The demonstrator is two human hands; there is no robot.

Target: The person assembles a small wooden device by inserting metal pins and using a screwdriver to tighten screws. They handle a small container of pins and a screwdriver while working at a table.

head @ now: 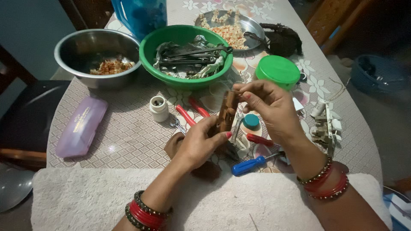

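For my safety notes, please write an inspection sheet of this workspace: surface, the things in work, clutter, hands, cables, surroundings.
Surface: table with patterned cloth; white towel along the near edge.
Things in work: brown part, held upright between both hands.
Clutter: green bowl with dark metal tools, steel bowl with scraps, steel plate, green lid, red-handled pliers, blue screwdriver, purple case, small white jar, white parts.
Hands: left hand grips the part's lower end; right hand pinches its top.
Cables: nothing seen.
Surroundings: dark chair at left, wooden chair at far right.
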